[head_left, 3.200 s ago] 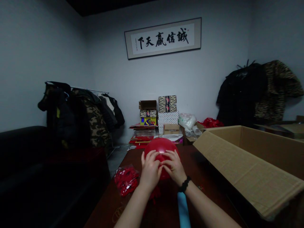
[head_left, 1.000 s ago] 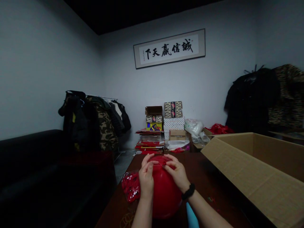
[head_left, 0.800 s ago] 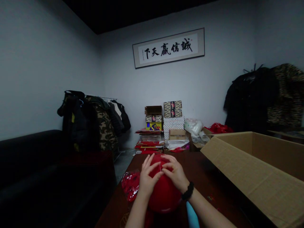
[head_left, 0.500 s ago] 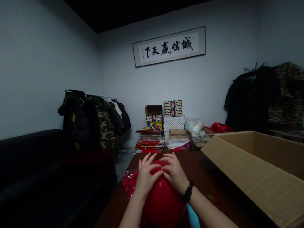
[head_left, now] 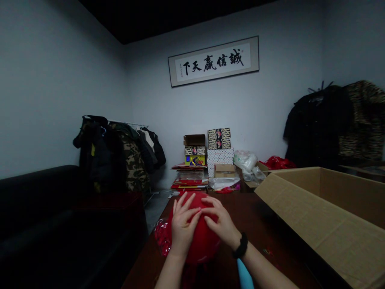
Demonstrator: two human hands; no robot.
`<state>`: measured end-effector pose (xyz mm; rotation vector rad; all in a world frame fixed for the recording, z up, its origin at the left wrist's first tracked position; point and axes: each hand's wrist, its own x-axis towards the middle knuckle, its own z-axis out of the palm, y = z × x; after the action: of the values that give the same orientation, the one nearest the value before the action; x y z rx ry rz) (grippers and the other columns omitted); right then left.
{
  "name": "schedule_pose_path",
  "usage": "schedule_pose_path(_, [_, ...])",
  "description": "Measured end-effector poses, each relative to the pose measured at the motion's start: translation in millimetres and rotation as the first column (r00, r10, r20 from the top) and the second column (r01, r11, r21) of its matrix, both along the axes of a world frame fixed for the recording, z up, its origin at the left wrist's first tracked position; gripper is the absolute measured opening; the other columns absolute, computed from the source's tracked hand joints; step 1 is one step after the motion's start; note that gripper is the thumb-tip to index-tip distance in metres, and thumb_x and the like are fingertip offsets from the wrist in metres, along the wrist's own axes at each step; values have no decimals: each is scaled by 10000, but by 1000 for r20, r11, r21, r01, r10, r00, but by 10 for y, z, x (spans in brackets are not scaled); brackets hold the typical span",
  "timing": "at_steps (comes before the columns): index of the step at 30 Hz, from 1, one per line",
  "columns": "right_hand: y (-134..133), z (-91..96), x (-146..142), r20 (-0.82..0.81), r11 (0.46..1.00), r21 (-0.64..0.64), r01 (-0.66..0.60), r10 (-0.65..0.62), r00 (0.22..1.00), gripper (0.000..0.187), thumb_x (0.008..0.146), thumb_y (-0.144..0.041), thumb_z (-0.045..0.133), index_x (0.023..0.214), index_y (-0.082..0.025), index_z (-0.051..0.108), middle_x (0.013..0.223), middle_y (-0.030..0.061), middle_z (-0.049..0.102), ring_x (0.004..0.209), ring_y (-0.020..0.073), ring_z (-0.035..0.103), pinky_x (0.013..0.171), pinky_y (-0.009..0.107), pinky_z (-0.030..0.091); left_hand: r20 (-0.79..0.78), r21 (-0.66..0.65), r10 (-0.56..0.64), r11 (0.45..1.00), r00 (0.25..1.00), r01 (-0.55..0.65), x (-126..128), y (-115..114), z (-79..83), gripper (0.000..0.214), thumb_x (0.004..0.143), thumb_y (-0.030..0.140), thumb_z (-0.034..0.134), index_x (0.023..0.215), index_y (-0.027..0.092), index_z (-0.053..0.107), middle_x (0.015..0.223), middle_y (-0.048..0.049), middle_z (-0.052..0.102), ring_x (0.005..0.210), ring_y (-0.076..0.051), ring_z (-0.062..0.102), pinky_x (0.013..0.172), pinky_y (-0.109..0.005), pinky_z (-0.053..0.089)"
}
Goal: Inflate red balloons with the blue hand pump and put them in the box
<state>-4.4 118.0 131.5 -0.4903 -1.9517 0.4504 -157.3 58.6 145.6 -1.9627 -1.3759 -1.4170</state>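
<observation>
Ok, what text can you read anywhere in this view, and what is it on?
"下天贏信誠": on the framed calligraphy.
The small column at its left end: too small to read.
Print on the stacked boxes: blurred, unreadable.
The red balloon: no print visible.

balloon [head_left: 205,242] part-hidden behind fingers [head_left: 182,209]; cardboard box [head_left: 315,212] cut off right

A single head-worn camera looks forward and slightly down along the dark brown wooden desk [head_left: 258,224] toward the far white wall [head_left: 195,108]. The forearms enter close at the bottom centre; the framed calligraphy scroll [head_left: 213,61] hangs upper centre.
</observation>
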Motion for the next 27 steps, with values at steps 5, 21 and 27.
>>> schedule_pose_path(5, [36, 91, 18, -78, 973, -225, -52, 35, 996, 148, 724, -409, 619, 736, -269, 666, 1150, 37, 571, 1167, 215, 434, 1019, 430, 296, -130, 90, 53, 995, 990, -41, 11, -26, 26, 143, 780, 196, 560, 788, 262, 686, 1248, -46, 576, 1265, -256, 375, 1027, -621, 200])
schedule_pose_path(21, [76, 56, -18, -306, 874, -407, -265, 142, 941, 216, 763, -422, 559, 731, -217, 623, 1168, 57, 536, 1098, 204, 493, 977, 376, 328, -202, 60, 14, 998, 979, -2, 85, -35, 135, 157, 787, 185, 545, 835, 265, 672, 1239, -34, 585, 1269, -244, 371, 1038, -603, 199])
schedule_pose_path(27, [32, 137, 114, -159, 933, -242, -267, 233, 959, 111, 767, -317, 513, 705, -225, 515, 1193, 39, 494, 1122, 192, 463, 960, 374, 347, -41, -45, -6, 999, 999, 4, 31, -9, 116, 146, 799, 219, 524, 761, 249, 661, 1194, -28, 613, 1259, -241, 370, 1045, -590, 190])
